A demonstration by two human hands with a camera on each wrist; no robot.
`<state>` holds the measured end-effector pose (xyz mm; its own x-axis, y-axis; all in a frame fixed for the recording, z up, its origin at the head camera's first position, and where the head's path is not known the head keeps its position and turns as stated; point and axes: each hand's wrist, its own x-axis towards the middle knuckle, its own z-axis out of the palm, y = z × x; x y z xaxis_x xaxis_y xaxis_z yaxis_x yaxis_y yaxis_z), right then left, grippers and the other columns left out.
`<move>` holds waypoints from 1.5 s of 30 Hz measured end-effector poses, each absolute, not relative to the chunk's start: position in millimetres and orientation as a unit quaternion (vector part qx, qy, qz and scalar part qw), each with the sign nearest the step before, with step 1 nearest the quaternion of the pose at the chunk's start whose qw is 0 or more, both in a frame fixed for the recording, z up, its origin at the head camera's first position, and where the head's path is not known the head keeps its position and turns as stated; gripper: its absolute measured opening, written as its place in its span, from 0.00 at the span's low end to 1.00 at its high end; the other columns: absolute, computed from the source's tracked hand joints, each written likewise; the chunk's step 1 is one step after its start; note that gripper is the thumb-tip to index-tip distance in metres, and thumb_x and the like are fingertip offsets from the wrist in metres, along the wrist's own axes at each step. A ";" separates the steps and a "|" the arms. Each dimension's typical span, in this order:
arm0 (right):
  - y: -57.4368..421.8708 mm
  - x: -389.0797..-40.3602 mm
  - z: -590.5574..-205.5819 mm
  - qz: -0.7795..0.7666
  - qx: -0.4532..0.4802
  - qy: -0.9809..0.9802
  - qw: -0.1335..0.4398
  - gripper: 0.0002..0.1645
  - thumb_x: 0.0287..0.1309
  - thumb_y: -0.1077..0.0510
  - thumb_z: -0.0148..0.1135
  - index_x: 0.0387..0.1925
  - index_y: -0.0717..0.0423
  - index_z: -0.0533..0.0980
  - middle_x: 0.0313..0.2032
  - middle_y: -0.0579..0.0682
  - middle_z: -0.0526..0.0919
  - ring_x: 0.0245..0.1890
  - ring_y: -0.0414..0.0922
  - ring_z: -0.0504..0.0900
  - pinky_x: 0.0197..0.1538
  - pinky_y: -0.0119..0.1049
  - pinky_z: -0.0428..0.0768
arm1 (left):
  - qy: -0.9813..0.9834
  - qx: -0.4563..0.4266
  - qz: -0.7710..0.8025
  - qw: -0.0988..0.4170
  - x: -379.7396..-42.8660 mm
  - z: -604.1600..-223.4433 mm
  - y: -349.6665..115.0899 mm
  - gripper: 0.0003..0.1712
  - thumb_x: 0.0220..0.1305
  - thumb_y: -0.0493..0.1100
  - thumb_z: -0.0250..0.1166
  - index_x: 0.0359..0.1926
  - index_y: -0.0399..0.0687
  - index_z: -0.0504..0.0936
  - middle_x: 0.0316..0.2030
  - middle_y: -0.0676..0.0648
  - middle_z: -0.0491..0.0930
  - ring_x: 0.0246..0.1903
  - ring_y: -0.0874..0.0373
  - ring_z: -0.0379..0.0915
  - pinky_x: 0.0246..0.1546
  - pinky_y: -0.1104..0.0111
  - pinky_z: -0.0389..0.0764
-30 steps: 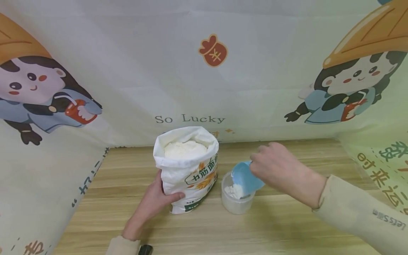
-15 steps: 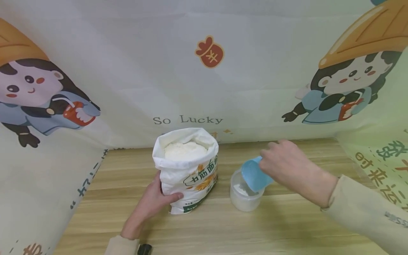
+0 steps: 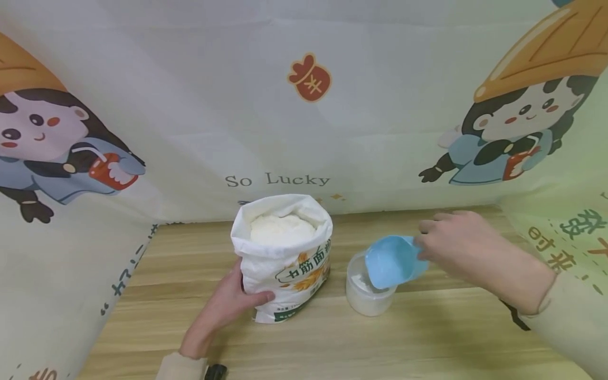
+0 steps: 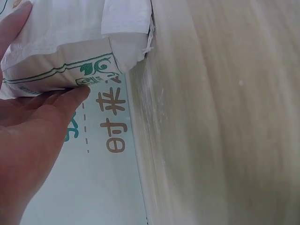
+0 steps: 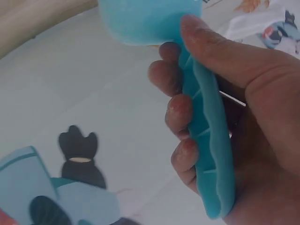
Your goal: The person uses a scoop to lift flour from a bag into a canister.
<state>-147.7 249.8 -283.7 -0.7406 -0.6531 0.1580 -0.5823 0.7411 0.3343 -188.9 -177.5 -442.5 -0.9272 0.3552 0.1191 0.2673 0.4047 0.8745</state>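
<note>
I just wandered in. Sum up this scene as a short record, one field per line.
Left hand: grips the side of the white bag
Right hand: holds the blue scoop by its handle
Bag's mouth: open, white powder visible inside
Scoop's position: tilted over the tub; contact with the rim unclear
Tub's contents: some white powder
Surface: wood-grain table
Backdrop: printed with cartoon figures and "So Lucky"

The worktop (image 3: pixel 323 351) is pale wood, its streaky grain running side to side; a white flour bag (image 3: pixel 280 274) stands on it, mouth up; a clear plastic tub (image 3: pixel 369 305) stands upright to the bag's right, near it, with bare wood between them.
</note>
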 end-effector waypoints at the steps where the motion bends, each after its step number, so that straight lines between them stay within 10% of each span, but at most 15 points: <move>1: 254.8 -146.5 -285.1 -0.116 0.326 -0.930 0.127 0.12 0.47 0.49 0.83 0.29 0.45 0.84 0.25 0.39 0.77 0.25 0.41 0.77 0.23 0.38 0.76 | 0.837 0.185 0.512 0.045 -188.5 -442.0 -177.4 0.51 0.51 0.42 0.83 0.72 0.50 0.64 0.61 0.43 0.78 0.58 0.43 0.78 0.57 0.50 0.80; 27: 270.9 -134.4 -283.1 0.050 0.292 -0.918 0.265 0.11 0.72 0.46 0.63 0.42 0.49 0.80 0.27 0.36 0.76 0.22 0.34 0.66 0.23 0.34 0.67 | 0.825 0.137 0.549 0.019 -181.5 -438.1 -161.7 0.46 0.61 0.41 0.76 0.73 0.43 0.59 0.60 0.36 0.78 0.59 0.41 0.75 0.61 0.48 0.76; 36: 235.4 -147.7 -266.9 0.051 0.328 -0.888 0.318 0.40 0.78 0.29 0.29 0.40 0.49 0.81 0.24 0.38 0.71 0.19 0.36 0.64 0.18 0.32 0.61 | 0.826 0.133 0.547 0.008 -181.8 -438.3 -162.5 0.43 0.63 0.41 0.74 0.72 0.40 0.60 0.60 0.35 0.78 0.60 0.40 0.74 0.62 0.45 0.74; 40: 220.7 -153.8 -258.9 0.044 0.337 -0.882 0.328 0.40 0.78 0.30 0.30 0.40 0.49 0.83 0.25 0.40 0.75 0.20 0.39 0.70 0.18 0.33 0.63 | 0.826 0.127 0.549 0.010 -182.7 -437.7 -162.1 0.42 0.63 0.41 0.73 0.72 0.41 0.60 0.60 0.36 0.78 0.60 0.41 0.75 0.62 0.46 0.74; 45: 196.5 -159.3 -247.6 0.020 0.325 -0.900 0.290 0.17 0.73 0.41 0.62 0.37 0.49 0.81 0.23 0.42 0.71 0.19 0.41 0.68 0.18 0.34 0.62 | 0.827 0.120 0.549 0.010 -181.9 -436.4 -162.2 0.41 0.63 0.40 0.74 0.71 0.43 0.62 0.59 0.36 0.78 0.59 0.42 0.75 0.62 0.47 0.75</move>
<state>-159.3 196.5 -247.6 -0.6207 -0.5738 0.5344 -0.5971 0.7876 0.1522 -181.9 -162.2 -436.4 -0.9710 0.2090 0.1157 0.1879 0.3691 0.9102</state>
